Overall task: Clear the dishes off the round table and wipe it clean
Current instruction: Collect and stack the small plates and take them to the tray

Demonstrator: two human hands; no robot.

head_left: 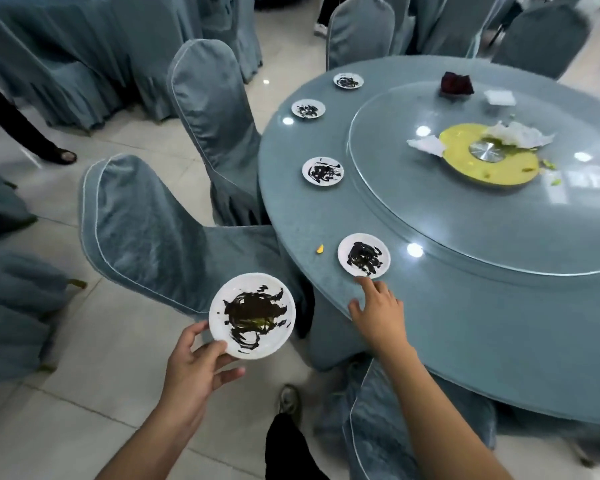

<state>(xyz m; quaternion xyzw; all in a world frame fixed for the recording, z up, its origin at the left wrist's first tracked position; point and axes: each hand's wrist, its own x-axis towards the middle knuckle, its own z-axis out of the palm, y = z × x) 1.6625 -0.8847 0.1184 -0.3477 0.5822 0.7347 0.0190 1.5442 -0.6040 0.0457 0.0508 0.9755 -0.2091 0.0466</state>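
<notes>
Beside round table (430, 323), left hand (194, 368) pinching smeared plate (252, 315), right hand (378, 310) released, fingertip touching second plate (363, 255)

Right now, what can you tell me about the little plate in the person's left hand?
The small white plate is round with a shallow raised rim and looks like glazed ceramic or melamine. Dark brown sauce is smeared across its middle, with a few greenish streaks. It is held about level, off the table and above the tiled floor, near a covered chair. The left hand grips its near edge, thumb on top, fingers underneath.

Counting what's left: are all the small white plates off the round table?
No, four small white plates smeared dark still sit on the round table.
</notes>
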